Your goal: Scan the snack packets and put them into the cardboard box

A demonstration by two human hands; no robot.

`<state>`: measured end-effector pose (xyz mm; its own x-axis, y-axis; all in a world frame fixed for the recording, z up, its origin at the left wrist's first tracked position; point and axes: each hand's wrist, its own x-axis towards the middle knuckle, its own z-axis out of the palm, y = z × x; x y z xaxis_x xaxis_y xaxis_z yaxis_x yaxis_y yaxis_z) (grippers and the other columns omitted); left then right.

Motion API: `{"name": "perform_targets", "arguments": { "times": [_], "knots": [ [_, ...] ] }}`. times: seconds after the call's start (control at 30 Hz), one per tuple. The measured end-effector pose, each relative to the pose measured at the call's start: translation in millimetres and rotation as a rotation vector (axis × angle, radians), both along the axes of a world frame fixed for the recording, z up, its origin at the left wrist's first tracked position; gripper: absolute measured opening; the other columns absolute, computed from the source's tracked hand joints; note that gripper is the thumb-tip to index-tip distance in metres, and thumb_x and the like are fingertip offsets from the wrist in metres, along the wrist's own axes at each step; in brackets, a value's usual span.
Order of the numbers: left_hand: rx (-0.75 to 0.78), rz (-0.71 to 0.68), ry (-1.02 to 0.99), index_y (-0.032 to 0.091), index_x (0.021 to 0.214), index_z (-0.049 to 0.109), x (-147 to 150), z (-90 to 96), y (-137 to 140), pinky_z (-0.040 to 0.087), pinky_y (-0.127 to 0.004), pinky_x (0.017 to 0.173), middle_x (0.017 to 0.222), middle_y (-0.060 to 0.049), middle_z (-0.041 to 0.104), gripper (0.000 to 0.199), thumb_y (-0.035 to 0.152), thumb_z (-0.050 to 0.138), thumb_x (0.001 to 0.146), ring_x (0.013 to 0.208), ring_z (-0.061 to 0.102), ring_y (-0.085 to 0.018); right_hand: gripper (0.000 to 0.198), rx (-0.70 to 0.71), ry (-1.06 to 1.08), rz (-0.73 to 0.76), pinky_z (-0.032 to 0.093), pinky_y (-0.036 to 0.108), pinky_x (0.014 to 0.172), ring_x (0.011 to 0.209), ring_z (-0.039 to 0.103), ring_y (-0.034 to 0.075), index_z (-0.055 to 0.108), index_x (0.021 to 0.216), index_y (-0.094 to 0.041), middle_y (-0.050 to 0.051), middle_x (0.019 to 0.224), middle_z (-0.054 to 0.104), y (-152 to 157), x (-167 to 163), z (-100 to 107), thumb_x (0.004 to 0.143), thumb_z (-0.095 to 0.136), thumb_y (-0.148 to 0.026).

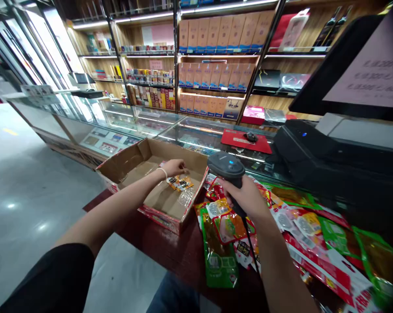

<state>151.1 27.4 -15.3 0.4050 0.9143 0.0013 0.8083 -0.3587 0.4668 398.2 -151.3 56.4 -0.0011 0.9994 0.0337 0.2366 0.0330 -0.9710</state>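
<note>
My right hand (246, 195) is wrapped round the handle of a black barcode scanner (227, 167), whose cable hangs down past my forearm. Inside the open cardboard box (152, 204), my left hand (174, 167) reaches over small orange-and-white snack packets (180, 182). Its fingers are curled together, and whether a packet is between them I cannot make out. Right of the box, below the scanner, lies a pile of snack packs, among them a green-ended pouch (220, 265) and a red-edged pack (230, 226).
More snack packs (307, 226) spread to the right. Behind them stand a black checkout terminal (314, 148) and its screen (356, 69). A red mat (245, 141) with a mouse (251, 137) lies on the glass counter (170, 124). Shelves of boxes (222, 32) line the wall.
</note>
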Motion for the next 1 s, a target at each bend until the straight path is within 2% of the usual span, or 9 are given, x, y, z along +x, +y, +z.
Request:
{"name": "perform_targets", "arguments": {
  "times": [0.07,0.23,0.3,0.43,0.6,0.67,0.73,0.83,1.0],
  "knots": [
    [-0.006,-0.050,0.130,0.019,0.098,0.069,2,-8.8,-3,0.049,-0.029,0.080,0.098,-0.009,0.074,0.034,0.032,0.075,0.068,0.092,0.068,-0.024,0.032,-0.012,0.019,-0.005,0.042,0.027,0.039,0.038,0.049,0.014,0.055,0.082,-0.023,-0.005,0.048,0.054,2,-1,-2,0.079,0.072,-0.050],
    [-0.089,-0.071,0.222,0.017,0.095,0.069,8,-28.5,-13,0.049,-0.032,0.080,0.098,-0.014,0.073,0.054,0.024,0.086,0.044,0.095,0.067,-0.031,0.034,0.009,0.020,-0.015,0.041,0.025,0.038,0.038,0.048,0.013,0.055,0.082,-0.022,-0.004,0.050,0.055,5,2,-4,0.078,0.072,-0.051],
    [-0.102,-0.067,0.241,0.017,0.087,0.070,9,-32.7,-13,0.048,-0.034,0.079,0.094,-0.015,0.073,0.044,0.021,0.084,0.045,0.094,0.067,-0.032,0.034,0.015,0.027,-0.020,0.041,0.025,0.038,0.039,0.048,0.012,0.055,0.084,-0.022,-0.003,0.053,0.057,4,4,-4,0.079,0.072,-0.051],
    [-0.095,-0.068,0.191,0.019,0.067,0.064,9,-30.4,-7,0.047,-0.031,0.074,0.080,-0.010,0.072,0.012,0.019,0.074,0.059,0.084,0.067,-0.027,0.033,0.005,0.063,-0.004,0.041,0.024,0.038,0.040,0.049,0.012,0.056,0.084,-0.022,-0.004,0.052,0.056,4,9,-4,0.079,0.073,-0.050],
    [-0.041,-0.059,0.038,0.020,0.072,0.063,4,-10.6,-3,0.044,-0.026,0.066,0.075,-0.004,0.070,0.010,0.029,0.066,0.074,0.073,0.063,-0.019,0.034,0.013,0.085,-0.027,0.042,0.023,0.038,0.041,0.049,0.012,0.056,0.086,-0.022,-0.004,0.055,0.056,2,16,-1,0.080,0.073,-0.050],
    [-0.061,-0.009,-0.141,0.019,0.078,0.061,4,1.2,-6,0.044,-0.025,0.061,0.077,-0.004,0.069,0.018,0.037,0.063,0.079,0.068,0.062,-0.017,0.035,0.018,0.080,-0.039,0.042,0.023,0.039,0.042,0.050,0.012,0.055,0.086,-0.021,-0.004,0.056,0.056,2,19,0,0.080,0.073,-0.051],
    [-0.167,0.061,-0.423,0.019,0.082,0.059,6,14.1,-11,0.043,-0.024,0.055,0.075,-0.003,0.066,0.024,0.042,0.066,0.079,0.062,0.060,-0.014,0.036,0.020,0.072,-0.049,0.043,0.023,0.039,0.042,0.050,0.011,0.054,0.084,-0.021,-0.004,0.056,0.056,1,23,2,0.080,0.072,-0.052],
    [-0.344,0.111,-0.769,0.018,0.088,0.057,12,33.8,-21,0.041,-0.021,0.051,0.073,0.000,0.062,0.028,0.034,0.074,0.073,0.058,0.056,-0.011,0.036,0.038,0.107,-0.061,0.042,0.022,0.039,0.041,0.049,0.011,0.055,0.083,-0.020,-0.004,0.055,0.055,0,29,3,0.080,0.073,-0.052],
    [-0.470,0.079,-0.960,0.018,0.106,0.058,30,64.6,-41,0.041,-0.018,0.052,0.080,0.000,0.064,0.040,0.012,0.071,0.069,0.063,0.059,-0.010,0.035,0.063,0.250,-0.088,0.040,0.021,0.036,0.041,0.049,0.011,0.060,0.088,-0.020,-0.005,0.055,0.055,-4,41,10,0.076,0.076,-0.049]
  ]
}}
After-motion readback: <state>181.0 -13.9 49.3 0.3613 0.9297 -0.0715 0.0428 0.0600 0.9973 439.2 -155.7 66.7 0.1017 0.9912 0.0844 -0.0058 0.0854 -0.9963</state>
